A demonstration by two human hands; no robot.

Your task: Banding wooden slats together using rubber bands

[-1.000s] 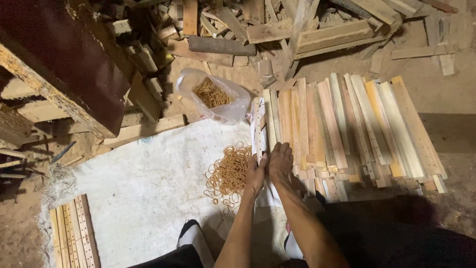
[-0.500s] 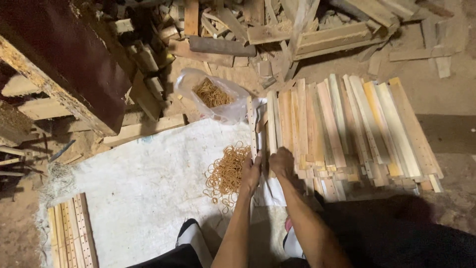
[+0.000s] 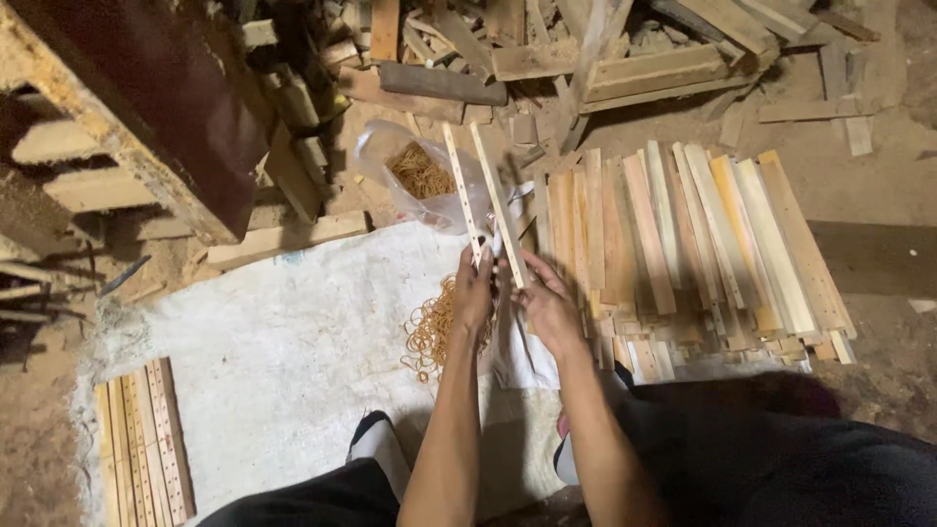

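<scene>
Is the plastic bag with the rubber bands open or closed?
Open. The plastic bag lies on the floor with its mouth gaping, and the rubber bands inside show. It is only partly full.

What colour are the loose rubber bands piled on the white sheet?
The rubber bands are tan-orange, seen in the head view beside the left hand.

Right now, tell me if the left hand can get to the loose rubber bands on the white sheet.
Probably yes. The left hand holds a thin wooden strip right above the rubber bands, with nothing lying between them. It would likely need to free its fingers from the strip first.
</scene>
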